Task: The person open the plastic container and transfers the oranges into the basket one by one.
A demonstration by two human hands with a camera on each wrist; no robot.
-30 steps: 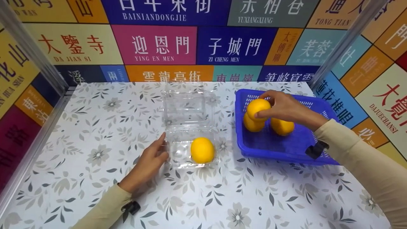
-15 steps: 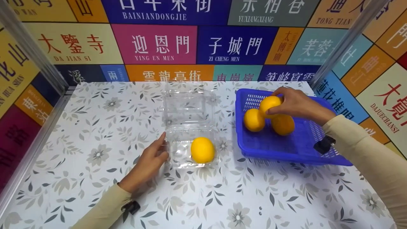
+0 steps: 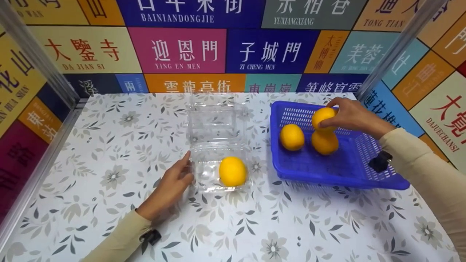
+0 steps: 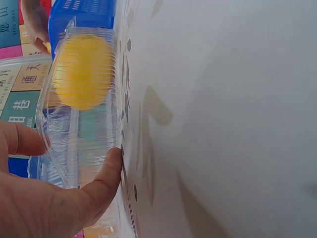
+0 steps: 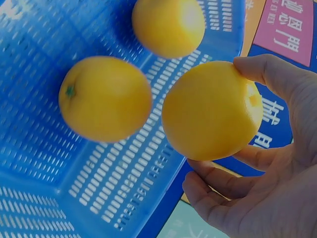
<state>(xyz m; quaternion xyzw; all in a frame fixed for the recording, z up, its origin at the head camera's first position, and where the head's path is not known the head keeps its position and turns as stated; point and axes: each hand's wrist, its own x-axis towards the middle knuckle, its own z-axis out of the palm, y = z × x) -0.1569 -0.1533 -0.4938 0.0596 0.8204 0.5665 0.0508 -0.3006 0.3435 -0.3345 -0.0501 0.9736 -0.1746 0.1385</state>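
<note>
My right hand [image 3: 351, 113] pinches an orange [image 3: 323, 118] between thumb and fingers, above the back of the blue plastic basket [image 3: 295, 173]. In the right wrist view, the held orange [image 5: 210, 111] is raised beside another orange [image 5: 105, 99], with a third orange [image 5: 168, 25] farther off. My left hand [image 3: 171, 187] rests at the left side of an open clear plastic clamshell box [image 3: 205, 173]. Its extended thumb and finger touch the box wall in the left wrist view. Inside the box's right half sits one orange [image 3: 233, 171].
The box's clear lid [image 3: 214, 122] lies folded back towards the rear wall. A floral-patterned cloth [image 3: 113, 176] covers the table. Panels with large printed characters [image 3: 178, 51] enclose the back and sides, with clear corner posts [image 3: 397, 47].
The right hand has carried its orange rightward across the basket, from above the left orange to above and behind the other one. The left hand stays in place at the box.
</note>
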